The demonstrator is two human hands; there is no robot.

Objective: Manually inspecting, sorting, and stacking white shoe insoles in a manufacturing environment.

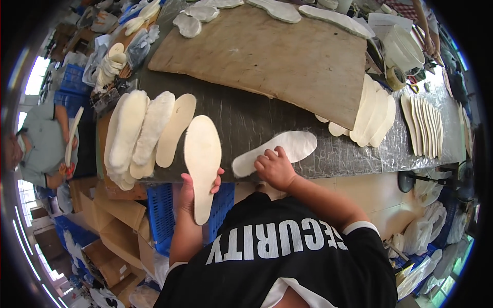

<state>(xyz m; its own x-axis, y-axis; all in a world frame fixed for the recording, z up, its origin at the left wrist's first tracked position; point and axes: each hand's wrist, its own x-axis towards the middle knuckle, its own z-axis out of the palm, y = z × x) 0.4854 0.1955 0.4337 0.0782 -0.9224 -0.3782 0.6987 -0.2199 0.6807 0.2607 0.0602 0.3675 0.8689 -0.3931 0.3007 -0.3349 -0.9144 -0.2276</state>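
My left hand (187,192) grips a cream insole (203,143) by its lower part, thumb on one side and fingertips on the other. That insole stands toe end up, its flat face showing. To its right, a white fleecy insole (299,146) lies slantwise near the table's front edge. My right hand (277,170) is on its middle, with fingers curled against it; the fingertips are partly hidden. Left of the held insole, several fleecy insoles (128,128) lie overlapped in a pile, with a flat beige insole (176,131) at the pile's right side.
A large brown board (257,51) covers the back of the dark table (287,117). Fanned insoles (377,115) lie by its right corner, and a row of insoles (425,127) farther right. A white bucket (403,49) stands behind. Another person (43,138) is at the left.
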